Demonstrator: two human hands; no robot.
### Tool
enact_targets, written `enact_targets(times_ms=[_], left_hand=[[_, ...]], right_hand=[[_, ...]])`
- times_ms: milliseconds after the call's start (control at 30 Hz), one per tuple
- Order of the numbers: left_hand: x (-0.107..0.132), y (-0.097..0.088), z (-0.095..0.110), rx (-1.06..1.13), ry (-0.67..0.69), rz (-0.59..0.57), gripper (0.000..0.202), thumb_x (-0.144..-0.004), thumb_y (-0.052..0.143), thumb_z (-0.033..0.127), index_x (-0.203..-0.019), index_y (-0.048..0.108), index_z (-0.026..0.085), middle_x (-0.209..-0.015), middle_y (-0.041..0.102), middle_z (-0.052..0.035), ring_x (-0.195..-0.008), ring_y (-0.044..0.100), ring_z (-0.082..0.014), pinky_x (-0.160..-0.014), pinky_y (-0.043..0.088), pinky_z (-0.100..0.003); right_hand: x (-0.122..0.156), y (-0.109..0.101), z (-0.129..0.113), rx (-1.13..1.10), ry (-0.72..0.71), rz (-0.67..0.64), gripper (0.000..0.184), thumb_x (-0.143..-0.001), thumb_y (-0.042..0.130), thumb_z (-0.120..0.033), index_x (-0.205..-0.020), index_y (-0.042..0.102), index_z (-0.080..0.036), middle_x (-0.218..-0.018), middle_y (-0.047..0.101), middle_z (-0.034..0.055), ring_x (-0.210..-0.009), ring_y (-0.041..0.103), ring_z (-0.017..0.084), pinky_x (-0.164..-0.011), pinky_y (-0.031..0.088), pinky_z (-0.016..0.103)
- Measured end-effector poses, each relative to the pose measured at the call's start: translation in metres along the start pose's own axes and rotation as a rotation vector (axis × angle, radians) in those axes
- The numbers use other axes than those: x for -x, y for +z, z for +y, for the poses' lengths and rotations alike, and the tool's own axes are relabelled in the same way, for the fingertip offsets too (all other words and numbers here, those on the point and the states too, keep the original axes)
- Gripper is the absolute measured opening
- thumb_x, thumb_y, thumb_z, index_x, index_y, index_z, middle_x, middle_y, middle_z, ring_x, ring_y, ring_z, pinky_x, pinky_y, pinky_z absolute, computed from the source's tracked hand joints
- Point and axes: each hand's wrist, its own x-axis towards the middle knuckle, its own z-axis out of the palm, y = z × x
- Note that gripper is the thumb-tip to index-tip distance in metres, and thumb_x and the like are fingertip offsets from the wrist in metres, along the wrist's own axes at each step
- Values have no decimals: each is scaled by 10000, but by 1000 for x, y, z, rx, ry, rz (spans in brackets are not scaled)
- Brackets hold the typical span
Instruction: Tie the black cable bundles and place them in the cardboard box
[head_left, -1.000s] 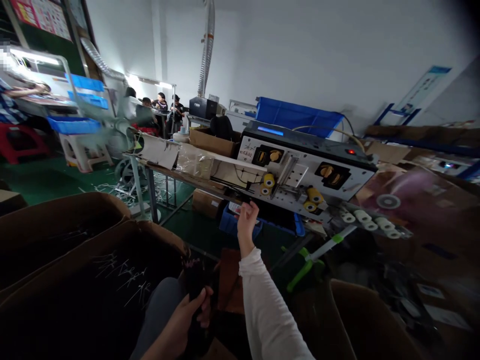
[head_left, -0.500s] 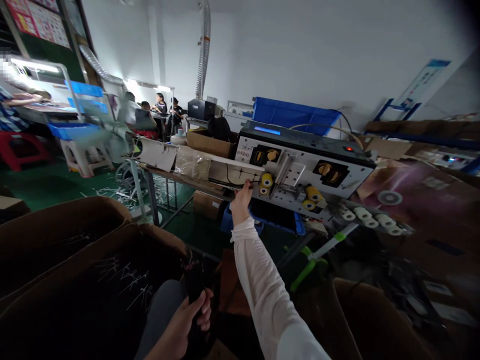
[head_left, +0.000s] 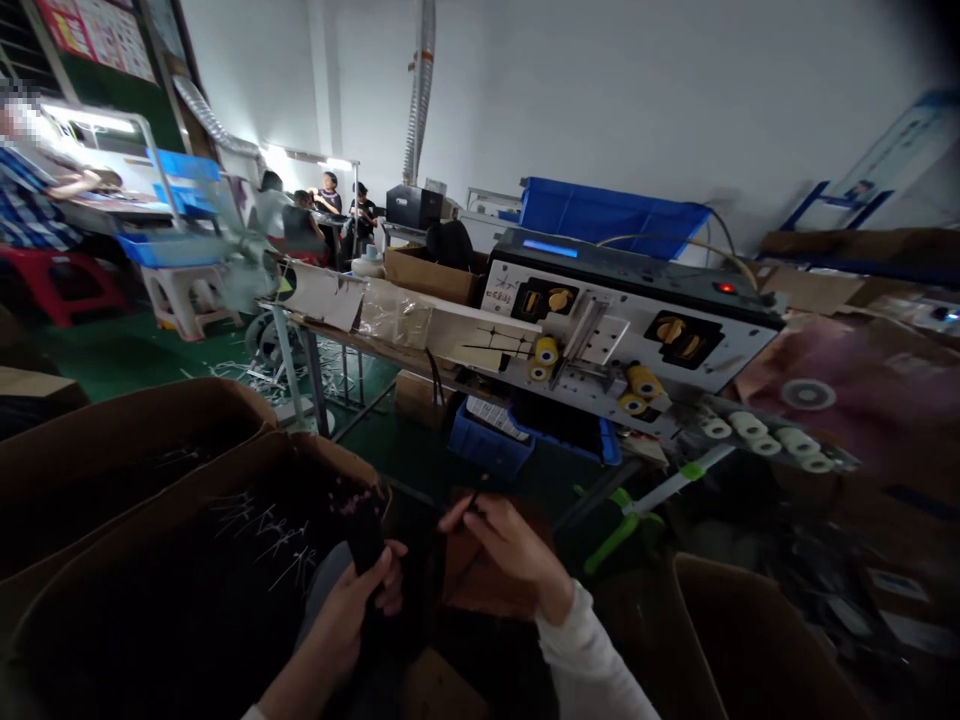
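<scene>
My left hand is closed around a bundle of black wires, whose upper ends show small pinkish tips. To the right of it, my right hand pinches a short visible piece of black wire; the rest of that piece is lost against the dark background. Beyond both hands stands a wire-cutting machine with yellow rollers. Thin black wire lies across the pale chute at its left, and more dark strands hang over the chute's front edge.
Large cardboard boxes stand at the left, one with white ties on dark contents. Another box is at lower right. A blue bin sits under the machine's bench. A fan stands at the bench's left end; people sit farther back.
My right hand has drawn back from the machine's chute, down and toward me. My left hand has shifted slightly left with the bundle. The view has turned a little.
</scene>
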Motion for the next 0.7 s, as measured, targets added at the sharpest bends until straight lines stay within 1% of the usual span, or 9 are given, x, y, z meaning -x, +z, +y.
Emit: enact_targets(times_ms=[33,100,167,233,333,433,567,633,700], left_hand=[[-1,4,3,-22,-9,-12,358,-714,750,416,-883,627,125,-605,436,48,-470,362,-38,-468,297,-199],[-4,14,3,-78,-54,-39,350,-718,743,421,-853,634,117,-626,519,18,-472,418,-51,-476,330,-205],[-8,26,-4,-119,-128,-78,353,-722,728,442,-793,633,109,-629,580,-21,-490,489,-86,-492,372,-220],[-12,37,-16,-134,-195,-117,355,-711,728,440,-672,604,109,-561,576,-39,-493,528,-120,-496,399,-235],[-14,47,-33,-77,-270,-99,351,-670,763,367,-569,525,130,-524,563,-32,-484,543,-133,-518,442,-251],[-10,51,-41,70,-339,-99,262,-698,753,326,-748,575,140,-707,653,-58,-616,625,-182,-620,508,-313],[-4,50,-44,71,-345,-121,303,-772,699,328,-953,593,109,-853,677,-120,-741,659,-217,-690,532,-354],[-3,48,-45,30,-318,-140,299,-790,684,332,-949,596,95,-820,665,-108,-696,651,-192,-657,534,-324],[-3,47,-48,25,-315,-163,299,-791,686,337,-947,599,98,-752,640,-73,-673,651,-186,-635,534,-308]], right_hand=[[13,-1,-6,-36,58,-174,325,-976,389,-363,-932,652,-177,-941,699,69,-921,651,164,-889,478,311],[28,-4,-14,-150,163,-408,359,-976,381,-405,-932,638,-157,-893,703,70,-833,659,148,-781,506,280],[31,-3,-16,-292,258,-486,373,-956,408,-459,-950,603,-141,-878,698,80,-778,658,145,-663,513,248],[28,2,-12,-406,345,-444,363,-931,449,-487,-968,561,-144,-871,683,79,-748,658,146,-577,501,223],[24,11,1,-419,441,-263,326,-921,460,-486,-980,521,-171,-849,651,48,-705,647,143,-519,494,216],[23,16,15,-185,437,-77,288,-936,419,-450,-944,539,-189,-823,622,32,-716,620,146,-600,524,264],[24,20,37,117,246,170,207,-905,472,-356,-918,582,-181,-1019,577,77,-1004,559,188,-951,437,363],[24,24,46,81,263,179,220,-891,487,-345,-998,589,-181,-1096,560,85,-1052,538,196,-970,425,370],[25,26,51,-49,329,160,327,-877,507,-341,-1170,544,-201,-1142,561,80,-1012,556,185,-866,489,332]])
